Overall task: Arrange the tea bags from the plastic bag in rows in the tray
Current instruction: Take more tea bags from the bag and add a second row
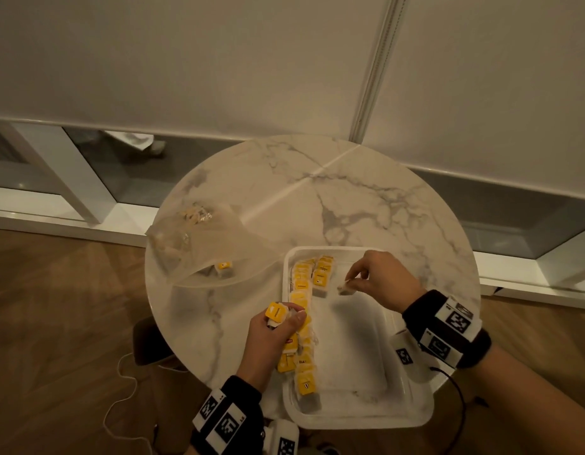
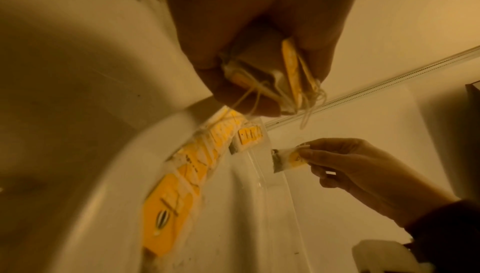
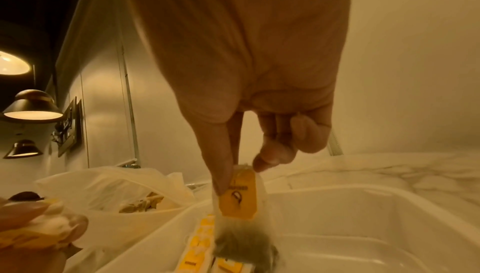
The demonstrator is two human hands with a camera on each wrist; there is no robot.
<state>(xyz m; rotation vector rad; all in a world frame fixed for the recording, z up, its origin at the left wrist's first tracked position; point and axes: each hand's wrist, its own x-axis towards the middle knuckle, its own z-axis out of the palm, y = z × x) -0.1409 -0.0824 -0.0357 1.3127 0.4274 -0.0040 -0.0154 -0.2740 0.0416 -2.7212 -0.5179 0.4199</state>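
A white tray lies on the round marble table. Along its left side runs a long row of yellow-tagged tea bags, and a short second row starts at the far end. My right hand pinches one tea bag by its top, hanging just above the tray beside the short row. My left hand grips a small bunch of tea bags over the tray's left rim. The clear plastic bag lies open at the left with a tea bag near its mouth.
The tray's right half is bare white. The table's far half shows bare marble. A white cable trails on the wooden floor at the left. A wall with a blind stands behind the table.
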